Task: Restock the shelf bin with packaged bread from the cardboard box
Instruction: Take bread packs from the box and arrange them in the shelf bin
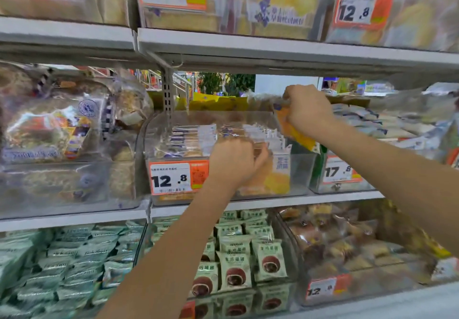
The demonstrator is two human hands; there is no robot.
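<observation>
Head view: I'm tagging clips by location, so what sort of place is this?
Most likely a supermarket bakery aisle: white metal shelves, clear plastic bins of packaged bread, and orange-and-white price tags. The right hand grips a yellow bread packet.

Scene is being lit brightly and evenly from overhead; glare is being thrown off plastic wrappers left of the left hand [234, 162]; edges are being blurred and bowed.

Price tag [179, 179]: white with black digits, orange panel and border.
Shelf bin [299, 169]: clear, see-through.
Bread packet [294, 130]: yellow-orange, up at the shelf bin's right edge.
Packets below the shelf bin [269, 260]: pale green, dark-brown round print.
Shelf [273, 203]: white edge.
</observation>
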